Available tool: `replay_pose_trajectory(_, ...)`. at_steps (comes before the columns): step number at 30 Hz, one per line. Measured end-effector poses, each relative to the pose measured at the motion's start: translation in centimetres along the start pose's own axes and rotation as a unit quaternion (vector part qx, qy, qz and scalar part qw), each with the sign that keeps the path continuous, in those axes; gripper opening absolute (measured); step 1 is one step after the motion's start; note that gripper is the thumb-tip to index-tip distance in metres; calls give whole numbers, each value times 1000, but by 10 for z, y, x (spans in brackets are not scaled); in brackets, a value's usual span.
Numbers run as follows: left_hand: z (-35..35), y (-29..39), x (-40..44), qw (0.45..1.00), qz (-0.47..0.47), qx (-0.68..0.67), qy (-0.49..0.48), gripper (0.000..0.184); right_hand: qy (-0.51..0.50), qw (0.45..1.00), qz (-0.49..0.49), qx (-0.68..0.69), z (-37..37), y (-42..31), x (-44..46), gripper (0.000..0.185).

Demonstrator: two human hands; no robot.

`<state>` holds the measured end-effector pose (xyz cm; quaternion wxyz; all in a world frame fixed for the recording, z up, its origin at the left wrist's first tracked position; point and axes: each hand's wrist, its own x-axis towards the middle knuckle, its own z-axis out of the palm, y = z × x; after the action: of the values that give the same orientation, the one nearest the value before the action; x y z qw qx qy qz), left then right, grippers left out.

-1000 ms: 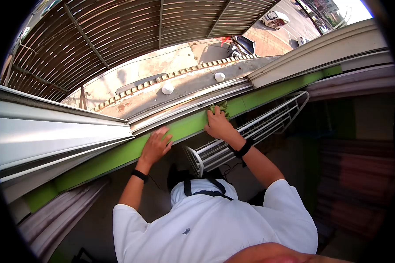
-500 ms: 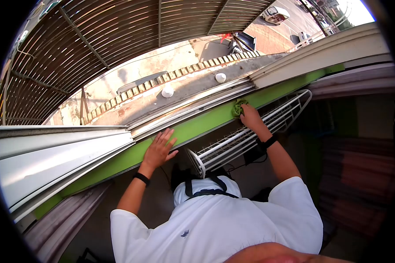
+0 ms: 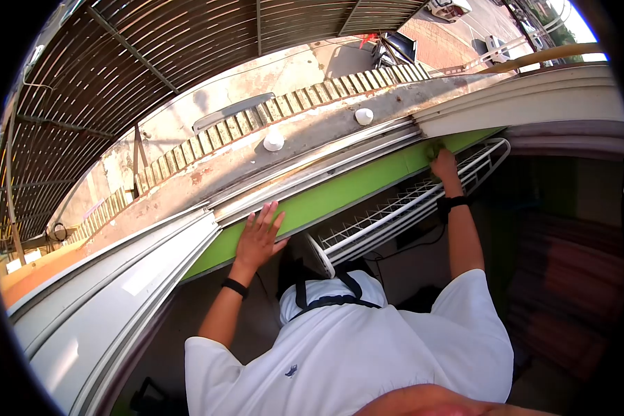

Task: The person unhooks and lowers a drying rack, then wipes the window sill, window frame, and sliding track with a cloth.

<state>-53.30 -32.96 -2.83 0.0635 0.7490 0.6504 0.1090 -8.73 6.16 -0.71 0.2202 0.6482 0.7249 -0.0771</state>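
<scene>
A long green window sill (image 3: 353,193) runs across the view below the sliding window tracks. My left hand (image 3: 258,237) lies on the sill near its left part, fingers stretched and holding nothing. Farther along to the right, my right hand (image 3: 446,167) is closed on a crumpled green cloth (image 3: 433,148), which is pressed against the sill and partly in shadow. Just under that hand and forearm, a white wire rack (image 3: 374,234) stands along the inner side of the sill.
White window frames (image 3: 118,291) flank the opening, with metal tracks (image 3: 312,170) between them. Outside are a ledge with white caps (image 3: 274,141), a slatted metal awning (image 3: 187,41) and parked vehicles (image 3: 451,8). A dark cable (image 3: 419,243) hangs below the rack.
My right hand has slid the green cloth to the right and away from me along the sill. My left hand stays on the sill; the whole view has shifted slightly.
</scene>
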Motion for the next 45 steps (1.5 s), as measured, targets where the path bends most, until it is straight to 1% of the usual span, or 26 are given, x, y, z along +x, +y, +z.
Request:
replay_pose_trajectory(1,1,-1,1,1000,0,-3,-4,77,-5,1000,1,-1,5,-1,-2,33)
replay_pose_trajectory(3,4,0,0,1000,2,16,-4,78,125,990,-9,63,20,-1,-14,35)
replay_pose_trajectory(4,5,1,-1,1000,-1,12,-7,78,120,991,-11,60,14,-10,-23,35)
replay_pose_trajectory(6,5,-2,-1,1000,6,20,1,78,14,999,47,24,-17,-52,-48,38)
replay_pose_trajectory(7,4,-2,-1,1000,3,21,-2,78,11,999,43,25,-23,-65,-55,38)
replay_pose_trajectory(9,0,-2,0,1000,5,14,-16,78,-63,997,26,29,-24,-88,-68,39)
replay_pose_trajectory(10,0,-1,-1,1000,1,16,-19,78,-66,997,22,30,-16,-99,-76,39)
replay_pose_trajectory(12,1,-1,0,1000,0,28,-1,76,34,999,-35,-8,2,-123,-96,38)
replay_pose_trajectory(14,1,0,2,1000,-3,30,-8,75,22,998,-58,-11,-1,-154,-121,38)
replay_pose_trajectory(16,-4,0,0,999,4,30,-20,72,65,993,-94,8,1,-182,-141,41)
replay_pose_trajectory(18,-3,0,0,1000,7,14,0,72,29,995,-93,17,-5,-203,-156,44)
replay_pose_trajectory(20,-4,-1,0,1000,0,22,-11,74,54,990,-117,64,-2,-191,-152,39)
replay_pose_trajectory(22,-6,0,0,999,-2,2,-43,77,18,962,-154,226,-9,-152,-128,34)
replay_pose_trajectory(24,-6,-2,0,998,-10,-6,-58,78,114,957,-107,243,6,-113,-105,32)
replay_pose_trajectory(25,-3,-1,0,999,-3,-5,-41,78,113,956,-111,246,10,-100,-98,32)
replay_pose_trajectory(27,1,-2,-1,1000,0,5,-26,77,138,953,-64,262,17,-90,-88,32)
replay_pose_trajectory(28,3,0,-1,999,-6,-8,-33,77,137,951,-70,267,12,-100,-93,32)
replay_pose_trajectory(30,4,-1,-3,999,-13,-9,-40,76,146,970,-73,178,3,-128,-111,32)
replay_pose_trajectory(31,4,-1,-3,999,-9,-11,-31,76,162,969,-75,168,15,-139,-116,33)
replay_pose_trajectory(33,2,-1,-2,1000,-3,-9,-17,76,46,985,-68,152,-22,-188,-155,36)
replay_pose_trajectory(35,-1,-2,2,1000,-4,-8,-10,76,51,977,-156,136,-9,-213,-176,39)
replay_pose_trajectory(37,-7,1,-1,1000,-12,-8,-7,76,69,969,-202,125,-1,-240,-201,40)
replay_pose_trajectory(39,-10,1,1,996,-22,-72,-38,76,91,958,-247,109,1,-250,-205,40)
replay_pose_trajectory(42,-11,1,3,998,-16,-61,-25,75,103,944,-280,142,-5,-250,-194,36)
replay_pose_trajectory(44,-12,-1,3,997,-15,-67,-35,76,0,930,-271,247,-12,-236,-183,36)
replay_pose_trajectory(45,-11,1,2,999,-7,-49,-8,76,24,929,-272,250,-1,-234,-182,35)
